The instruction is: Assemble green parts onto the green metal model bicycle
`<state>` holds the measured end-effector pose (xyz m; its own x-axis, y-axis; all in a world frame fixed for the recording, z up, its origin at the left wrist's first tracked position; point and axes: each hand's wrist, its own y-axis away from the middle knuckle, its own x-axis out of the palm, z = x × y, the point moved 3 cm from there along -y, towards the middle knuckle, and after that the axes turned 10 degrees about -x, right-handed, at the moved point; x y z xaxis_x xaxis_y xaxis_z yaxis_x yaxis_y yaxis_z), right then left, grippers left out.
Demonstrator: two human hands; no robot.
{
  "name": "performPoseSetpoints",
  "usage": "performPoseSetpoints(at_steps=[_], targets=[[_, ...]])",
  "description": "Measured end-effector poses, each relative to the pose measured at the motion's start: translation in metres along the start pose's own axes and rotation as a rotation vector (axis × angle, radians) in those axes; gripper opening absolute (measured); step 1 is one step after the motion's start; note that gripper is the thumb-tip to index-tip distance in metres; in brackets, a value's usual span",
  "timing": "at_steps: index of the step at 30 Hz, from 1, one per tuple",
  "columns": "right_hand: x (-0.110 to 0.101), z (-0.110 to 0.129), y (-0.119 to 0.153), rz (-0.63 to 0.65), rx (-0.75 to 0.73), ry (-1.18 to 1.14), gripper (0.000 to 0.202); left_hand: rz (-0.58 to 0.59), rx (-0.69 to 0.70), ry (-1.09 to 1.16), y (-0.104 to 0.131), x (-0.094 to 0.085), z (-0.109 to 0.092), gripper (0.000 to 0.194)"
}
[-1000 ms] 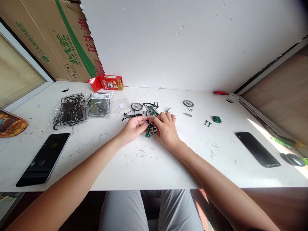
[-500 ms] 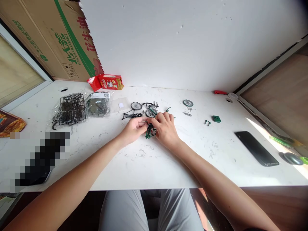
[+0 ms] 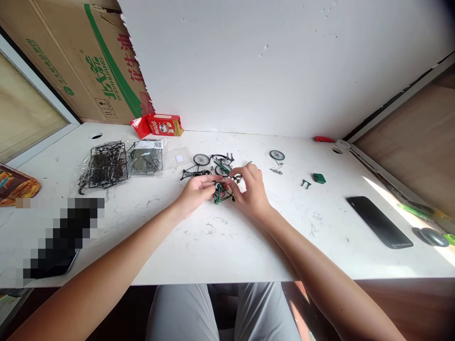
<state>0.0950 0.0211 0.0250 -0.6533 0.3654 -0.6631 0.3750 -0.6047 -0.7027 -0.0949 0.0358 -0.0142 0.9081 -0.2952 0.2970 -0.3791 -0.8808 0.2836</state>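
Note:
Between my hands is a small green model bicycle frame [image 3: 222,195] with dark parts at its upper end. My left hand [image 3: 195,193] pinches it from the left, thumb and fingers together. From the right, my right hand [image 3: 250,187] has its thumb and fingertips closed at the frame's upper right, around a small dark part too fine to make out. Just beyond my fingers lie black model bicycle parts, with a spoked wheel [image 3: 201,160] and a thin black frame piece [image 3: 192,173]. Another wheel there is partly hidden behind green pieces.
A green-rimmed wheel [image 3: 277,155], a green box-like piece [image 3: 319,178] and a small green bracket [image 3: 306,183] lie to the right. Bagged black parts [image 3: 106,163] and a red carton [image 3: 165,125] are at the back left. A black phone-like slab [image 3: 379,221] rests at the right.
My right hand has shifted slightly right and opened its grasp from over the frame, exposing more of the green frame. My left hand keeps its hold. The view has tilted slightly.

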Motion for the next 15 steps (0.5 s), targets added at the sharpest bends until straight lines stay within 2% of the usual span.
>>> performPoseSetpoints(at_steps=[4,8,10,15], targets=[[-0.012,-0.021,0.002,-0.177,0.259,-0.215,0.020,0.015,-0.015,0.051,0.001,0.001,-0.002,0.040],[-0.017,-0.040,0.006,-0.256,0.424,-0.288,0.028,0.032,-0.048,0.124,0.002,0.004,-0.003,0.035],[-0.016,-0.042,0.006,-0.237,0.424,-0.288,0.029,0.027,-0.057,0.135,0.003,0.005,-0.003,0.035],[-0.005,-0.025,0.004,-0.012,0.232,-0.362,0.023,-0.012,-0.006,0.159,0.001,0.003,-0.005,0.040]])
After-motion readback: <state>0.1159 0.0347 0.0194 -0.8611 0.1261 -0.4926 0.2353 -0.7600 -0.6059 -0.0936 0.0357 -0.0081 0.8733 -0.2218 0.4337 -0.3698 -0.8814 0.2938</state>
